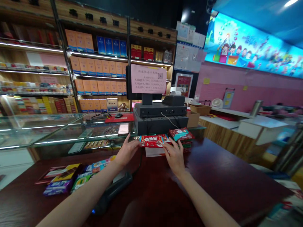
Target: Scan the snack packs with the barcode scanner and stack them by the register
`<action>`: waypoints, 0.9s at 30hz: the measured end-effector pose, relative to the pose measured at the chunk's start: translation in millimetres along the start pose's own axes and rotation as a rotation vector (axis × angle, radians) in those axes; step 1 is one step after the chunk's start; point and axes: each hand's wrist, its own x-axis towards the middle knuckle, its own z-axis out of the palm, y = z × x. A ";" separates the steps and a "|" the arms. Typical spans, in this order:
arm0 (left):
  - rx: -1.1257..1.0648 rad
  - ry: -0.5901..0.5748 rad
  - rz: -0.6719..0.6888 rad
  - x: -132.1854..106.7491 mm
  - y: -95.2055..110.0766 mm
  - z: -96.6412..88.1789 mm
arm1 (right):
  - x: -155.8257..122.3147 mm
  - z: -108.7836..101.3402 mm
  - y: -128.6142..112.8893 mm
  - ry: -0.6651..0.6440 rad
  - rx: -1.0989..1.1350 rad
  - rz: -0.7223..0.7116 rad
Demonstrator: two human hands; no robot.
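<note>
Both my hands reach forward over a dark red counter [213, 176] to a red snack packet [153, 140] lying at its far edge. My left hand [126, 152] grips the packet's left end with fingers curled. My right hand [174, 155] touches its right end, fingers pinched on the edge. Just right of it lies a teal and red packet [181, 134] on top of other packets.
A cash register [161, 118] with a screen and a pink notice stands behind the packet. Several colourful snack packets [71, 179] lie on the counter at left. A black handheld scanner [111, 192] lies under my left forearm. Glass display cases and stocked shelves fill the left.
</note>
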 end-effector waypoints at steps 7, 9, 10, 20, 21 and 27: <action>-0.023 -0.051 -0.103 13.8 4.9 11.5 | 3.0 -3.1 9.9 -0.045 -0.076 0.011; -0.019 -0.067 -0.118 16.7 6.1 14.1 | 4.2 -4.2 11.1 -0.072 -0.099 0.019; -0.018 -0.072 -0.124 17.8 6.6 15.6 | 4.8 -4.7 11.4 -0.087 -0.111 0.025; -0.036 -0.064 -0.180 28.1 12.7 28.5 | 9.2 -6.4 8.9 -0.177 -0.245 0.064; -0.035 -0.063 -0.185 29.4 13.8 28.6 | 9.5 -6.9 9.4 -0.183 -0.253 0.068; -0.023 -0.061 -0.194 36.1 19.7 31.6 | 10.4 -9.8 13.8 -0.202 -0.294 0.073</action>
